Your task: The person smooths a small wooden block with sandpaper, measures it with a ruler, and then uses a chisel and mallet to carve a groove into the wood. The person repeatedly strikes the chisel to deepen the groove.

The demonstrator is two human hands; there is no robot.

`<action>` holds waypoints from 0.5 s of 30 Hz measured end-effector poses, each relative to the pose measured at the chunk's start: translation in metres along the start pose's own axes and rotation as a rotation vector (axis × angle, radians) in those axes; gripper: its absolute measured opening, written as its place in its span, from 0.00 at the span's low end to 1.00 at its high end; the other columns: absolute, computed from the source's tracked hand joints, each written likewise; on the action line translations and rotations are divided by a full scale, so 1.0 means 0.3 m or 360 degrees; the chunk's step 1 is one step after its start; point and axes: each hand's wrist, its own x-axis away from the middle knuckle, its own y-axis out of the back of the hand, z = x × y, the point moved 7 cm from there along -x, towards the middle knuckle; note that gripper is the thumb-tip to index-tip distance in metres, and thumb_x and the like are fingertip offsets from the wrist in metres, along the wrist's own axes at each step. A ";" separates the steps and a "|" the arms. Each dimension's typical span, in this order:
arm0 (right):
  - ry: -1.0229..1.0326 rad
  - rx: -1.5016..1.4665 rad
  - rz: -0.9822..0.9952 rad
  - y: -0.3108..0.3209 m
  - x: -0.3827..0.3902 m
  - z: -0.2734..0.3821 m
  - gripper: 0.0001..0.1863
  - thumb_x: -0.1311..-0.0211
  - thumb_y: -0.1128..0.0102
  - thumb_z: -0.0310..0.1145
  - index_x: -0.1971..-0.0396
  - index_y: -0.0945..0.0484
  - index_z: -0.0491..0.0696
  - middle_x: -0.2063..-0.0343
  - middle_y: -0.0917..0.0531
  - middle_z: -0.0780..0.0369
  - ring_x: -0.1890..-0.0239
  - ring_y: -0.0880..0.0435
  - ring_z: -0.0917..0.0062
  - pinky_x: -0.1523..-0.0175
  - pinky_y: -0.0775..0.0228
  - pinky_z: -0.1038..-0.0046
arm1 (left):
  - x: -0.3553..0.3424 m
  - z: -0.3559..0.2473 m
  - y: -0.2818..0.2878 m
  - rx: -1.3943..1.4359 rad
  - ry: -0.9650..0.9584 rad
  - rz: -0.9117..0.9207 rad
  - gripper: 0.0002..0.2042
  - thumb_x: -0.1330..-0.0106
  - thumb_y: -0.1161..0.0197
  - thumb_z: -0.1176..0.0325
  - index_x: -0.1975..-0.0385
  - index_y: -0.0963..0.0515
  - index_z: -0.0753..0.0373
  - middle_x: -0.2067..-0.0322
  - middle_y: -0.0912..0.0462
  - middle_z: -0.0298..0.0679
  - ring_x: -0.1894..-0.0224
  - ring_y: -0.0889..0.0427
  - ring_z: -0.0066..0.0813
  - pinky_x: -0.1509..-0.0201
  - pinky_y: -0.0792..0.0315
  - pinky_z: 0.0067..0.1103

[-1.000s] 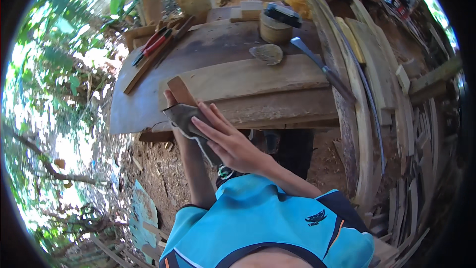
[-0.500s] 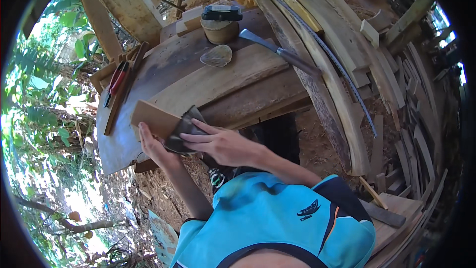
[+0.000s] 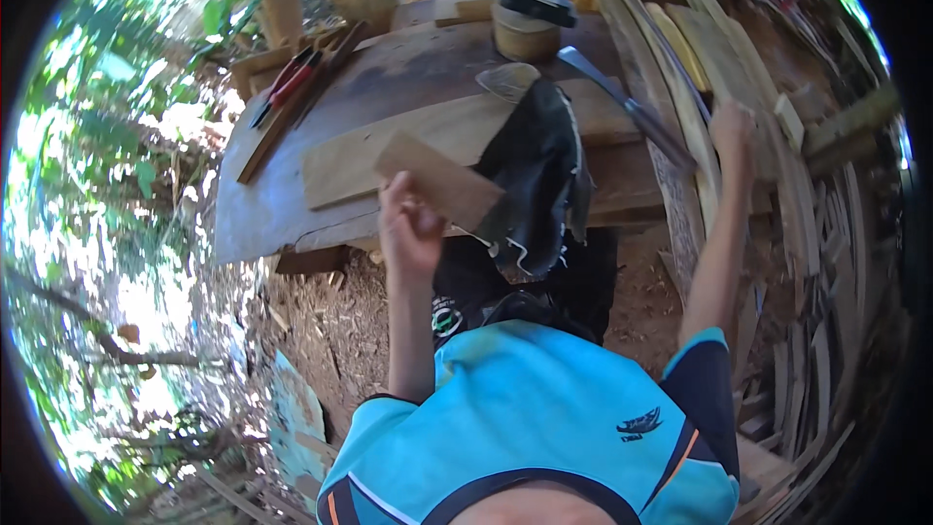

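My left hand (image 3: 413, 233) is closed on a flat, rectangular piece of thin brown board (image 3: 437, 175), pinching its near left edge above the front of the worktable (image 3: 258, 224). Against the board's right end is a dark cloth (image 3: 535, 170) with frayed pale threads, spread over the table's front edge and touched by neither hand. Far out to the right, my right hand (image 3: 732, 128) is closed beside the long planks and a narrow dark saw blade (image 3: 671, 44). Whatever lies in its fingers is hidden.
A blade tool with a brown handle (image 3: 646, 122) lies across the table's right side. Behind it stand a round wooden block (image 3: 525, 39) and a dark box (image 3: 537, 5). Red-handled pliers (image 3: 289, 87) rest at the left. Long planks (image 3: 748, 68) lean on the right.
My right hand has let go of the dark cloth and swung out to the right planks. The cloth has spread open. My left hand has shifted right with the board.
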 end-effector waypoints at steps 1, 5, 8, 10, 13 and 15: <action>-0.0094 -0.0140 -0.0005 0.002 0.008 0.041 0.11 0.48 0.54 0.30 0.68 0.24 0.44 0.70 0.21 0.50 0.63 0.22 0.57 0.60 0.30 0.61 | 0.012 0.012 -0.053 -0.0166 -0.0084 -0.0646 0.11 0.45 0.40 0.67 0.63 0.28 0.59 0.72 0.25 0.31 0.72 0.24 0.24 0.69 0.29 0.20; -0.0137 -0.0218 0.0079 0.027 0.051 0.094 0.12 0.48 0.54 0.33 0.69 0.24 0.45 0.67 0.21 0.51 0.58 0.24 0.56 0.55 0.32 0.61 | 0.012 0.032 -0.094 -0.0105 -0.0049 -0.0538 0.14 0.43 0.42 0.68 0.57 0.32 0.61 0.63 0.24 0.35 0.61 0.24 0.29 0.56 0.30 0.24; -0.0134 -0.0380 0.0255 0.005 0.047 0.083 0.13 0.49 0.51 0.37 0.68 0.24 0.46 0.64 0.22 0.52 0.55 0.26 0.58 0.51 0.34 0.61 | 0.011 0.039 -0.110 -0.0083 0.0038 -0.0388 0.17 0.42 0.44 0.67 0.54 0.35 0.63 0.55 0.27 0.39 0.51 0.29 0.33 0.46 0.35 0.29; -0.0062 -0.0457 0.0200 -0.024 0.023 0.063 0.13 0.49 0.50 0.37 0.67 0.24 0.46 0.66 0.22 0.51 0.58 0.25 0.58 0.53 0.34 0.60 | 0.007 0.053 -0.121 0.0006 0.0132 -0.0294 0.19 0.41 0.45 0.64 0.52 0.36 0.64 0.51 0.29 0.40 0.46 0.32 0.35 0.41 0.39 0.33; -0.0005 -0.0550 0.0075 -0.060 0.010 0.028 0.13 0.50 0.48 0.37 0.66 0.26 0.46 0.67 0.22 0.51 0.61 0.23 0.58 0.56 0.33 0.60 | 0.014 0.078 -0.158 0.0143 0.0254 -0.0224 0.23 0.39 0.48 0.58 0.47 0.38 0.63 0.46 0.34 0.43 0.42 0.37 0.41 0.39 0.46 0.45; -0.0046 -0.0655 0.0023 -0.058 0.011 -0.002 0.14 0.50 0.46 0.38 0.65 0.27 0.46 0.67 0.22 0.51 0.61 0.23 0.58 0.57 0.33 0.60 | 0.023 0.090 -0.179 0.0285 0.0308 -0.0134 0.26 0.40 0.50 0.52 0.45 0.40 0.60 0.44 0.37 0.44 0.41 0.40 0.45 0.41 0.50 0.53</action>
